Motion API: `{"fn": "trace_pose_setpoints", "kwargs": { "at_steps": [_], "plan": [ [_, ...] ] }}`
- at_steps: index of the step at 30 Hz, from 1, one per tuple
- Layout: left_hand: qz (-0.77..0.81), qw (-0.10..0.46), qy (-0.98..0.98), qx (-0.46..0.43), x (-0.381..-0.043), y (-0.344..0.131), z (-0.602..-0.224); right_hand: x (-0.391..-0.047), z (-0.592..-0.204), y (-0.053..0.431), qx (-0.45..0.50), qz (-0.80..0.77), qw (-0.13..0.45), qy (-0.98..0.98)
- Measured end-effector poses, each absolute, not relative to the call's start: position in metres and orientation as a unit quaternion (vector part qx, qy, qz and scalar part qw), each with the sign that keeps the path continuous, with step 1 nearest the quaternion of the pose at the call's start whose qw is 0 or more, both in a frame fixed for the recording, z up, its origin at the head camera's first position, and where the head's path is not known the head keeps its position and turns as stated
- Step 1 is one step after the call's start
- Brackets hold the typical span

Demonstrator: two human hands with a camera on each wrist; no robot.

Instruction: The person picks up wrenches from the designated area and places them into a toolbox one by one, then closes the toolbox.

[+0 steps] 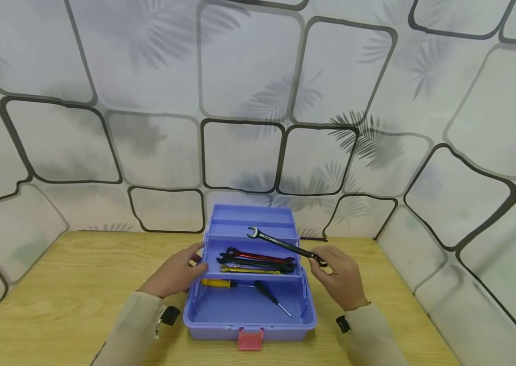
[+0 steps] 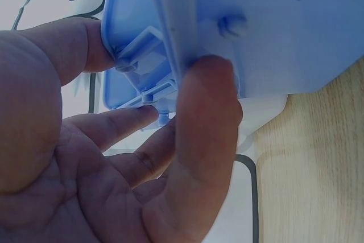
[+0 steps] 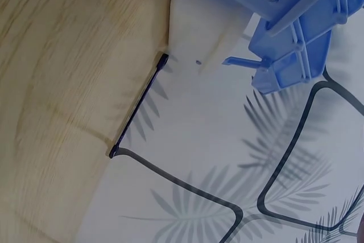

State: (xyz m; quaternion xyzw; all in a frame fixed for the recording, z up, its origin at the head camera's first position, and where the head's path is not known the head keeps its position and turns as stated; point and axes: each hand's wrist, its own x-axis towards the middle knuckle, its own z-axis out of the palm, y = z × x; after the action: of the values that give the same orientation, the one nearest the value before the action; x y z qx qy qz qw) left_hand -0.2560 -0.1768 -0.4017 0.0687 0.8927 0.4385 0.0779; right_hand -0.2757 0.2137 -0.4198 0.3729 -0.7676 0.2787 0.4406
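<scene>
A lilac-blue toolbox stands with its trays raised. At its left side my left hand grips the edge of the middle tray; the left wrist view shows the thumb and fingers around the blue plastic. My right hand pinches one end of a combination wrench, its open end pointing left above the tray. Below it in that tray lie a red wrench, a black wrench and a yellow wrench.
In the box bottom are a yellow-handled screwdriver and a black-handled screwdriver. Another dark wrench lies on the wooden table by the patterned wall, behind the box. A pink latch hangs at the front.
</scene>
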Motion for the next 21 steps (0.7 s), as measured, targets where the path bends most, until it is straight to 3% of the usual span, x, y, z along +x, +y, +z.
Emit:
{"fn": "trace_pose_setpoints", "kwargs": {
  "at_steps": [14,21],
  "plan": [
    [0.43,0.07,0.897,0.074,-0.257,-0.179,-0.403,-0.271,-0.426,0.204,0.385,0.242,0.354,-0.818],
    [0.433,0.074,0.895,0.074,-0.258,-0.178,-0.403,-0.272,-0.425,0.2,0.397,0.228,0.341,-0.821]
  ]
}}
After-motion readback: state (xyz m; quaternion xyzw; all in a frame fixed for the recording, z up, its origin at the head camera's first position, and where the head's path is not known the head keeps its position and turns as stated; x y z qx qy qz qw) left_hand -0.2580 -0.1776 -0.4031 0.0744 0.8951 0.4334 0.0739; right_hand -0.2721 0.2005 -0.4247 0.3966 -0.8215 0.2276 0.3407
